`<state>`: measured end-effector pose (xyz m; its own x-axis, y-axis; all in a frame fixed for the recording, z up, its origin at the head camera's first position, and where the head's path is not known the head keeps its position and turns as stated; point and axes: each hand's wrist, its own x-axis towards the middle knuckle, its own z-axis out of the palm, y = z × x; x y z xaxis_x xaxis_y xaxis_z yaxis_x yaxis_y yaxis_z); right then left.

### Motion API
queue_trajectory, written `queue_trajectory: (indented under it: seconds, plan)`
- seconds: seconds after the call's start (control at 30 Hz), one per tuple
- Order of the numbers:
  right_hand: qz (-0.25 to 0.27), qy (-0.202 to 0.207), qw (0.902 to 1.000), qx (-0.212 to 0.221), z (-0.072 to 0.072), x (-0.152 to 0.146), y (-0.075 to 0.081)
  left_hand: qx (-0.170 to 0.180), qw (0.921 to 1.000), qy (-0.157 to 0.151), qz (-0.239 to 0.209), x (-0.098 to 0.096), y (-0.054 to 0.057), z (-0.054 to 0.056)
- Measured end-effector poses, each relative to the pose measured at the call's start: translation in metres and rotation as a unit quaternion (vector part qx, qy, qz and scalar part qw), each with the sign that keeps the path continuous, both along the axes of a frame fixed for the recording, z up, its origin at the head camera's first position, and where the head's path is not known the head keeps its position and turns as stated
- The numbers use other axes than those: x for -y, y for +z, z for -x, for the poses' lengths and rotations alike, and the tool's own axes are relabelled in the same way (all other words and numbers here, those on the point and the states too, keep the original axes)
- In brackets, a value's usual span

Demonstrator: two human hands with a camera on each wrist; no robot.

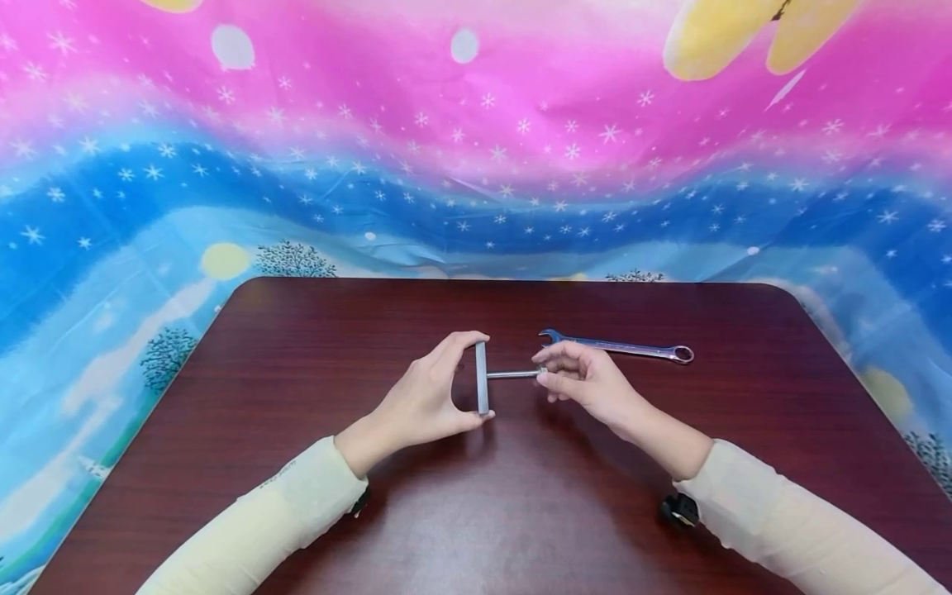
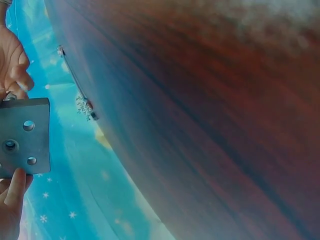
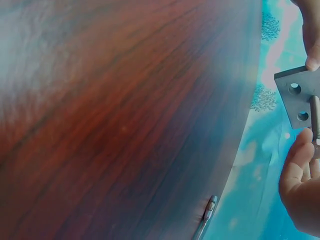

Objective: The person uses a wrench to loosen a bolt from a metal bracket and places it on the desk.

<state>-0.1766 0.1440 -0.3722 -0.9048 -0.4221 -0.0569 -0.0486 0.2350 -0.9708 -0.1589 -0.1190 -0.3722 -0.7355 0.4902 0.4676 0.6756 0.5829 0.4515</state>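
A grey metal plate point(image 1: 482, 380) with several round holes is held on edge above the table by my left hand point(image 1: 420, 397), fingers on its far edge and thumb on its near edge. From the plate's face a thin metal rod point(image 1: 513, 374) sticks out toward the right. At the rod's free end my right hand point(image 1: 587, 382) pinches a small metal nut point(image 2: 11, 96), mostly covered by the fingertips. The right wrist view shows the plate point(image 3: 292, 97) with the rod point(image 3: 315, 117) standing out from it, partly cut off by the frame.
A combination wrench point(image 1: 625, 345) lies on the dark red wooden table point(image 1: 297, 347), just beyond my right hand. Behind the table hangs a pink and blue printed cloth point(image 1: 446, 190).
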Motion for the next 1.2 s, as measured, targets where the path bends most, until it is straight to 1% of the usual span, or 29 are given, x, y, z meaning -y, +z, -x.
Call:
queue_trajectory:
  seconds: [0.1,0.2,0.33,0.5,0.77,1.03,1.2]
  plan:
    - [-0.003,0.0,0.9998,0.02,0.0006,-0.0007,0.0003,-0.002,1.0,-0.003,-0.001,-0.0006,0.0001,-0.0003]
    - [0.005,0.0,0.9996,0.028,0.0007,-0.0007,0.0005,-0.006,0.9999,-0.008,-0.004,-0.0013,0.0005,-0.0007]
    - [0.015,-0.002,0.9998,0.014,0.0005,0.0001,0.0004,-0.013,0.9999,-0.009,-0.004,-0.0019,0.0007,-0.0009]
    - [0.01,0.003,0.9999,-0.007,-0.0004,-0.0003,-0.0005,-0.014,0.9999,-0.005,-0.001,-0.0018,0.0,-0.0005]
    - [0.008,0.002,0.9998,0.019,-0.0005,-0.004,0.0013,-0.011,0.9999,-0.007,-0.001,-0.0025,-0.0004,-0.0013]
    - [0.01,-0.005,0.9999,-0.002,-0.001,-0.0044,0.0008,-0.011,0.9999,-0.007,-0.003,-0.0037,0.0005,-0.0021]
    - [0.013,0.006,0.9999,-0.008,-0.0004,-0.0049,0.0001,-0.013,0.9999,-0.004,0.002,-0.0035,0.0008,-0.0015]
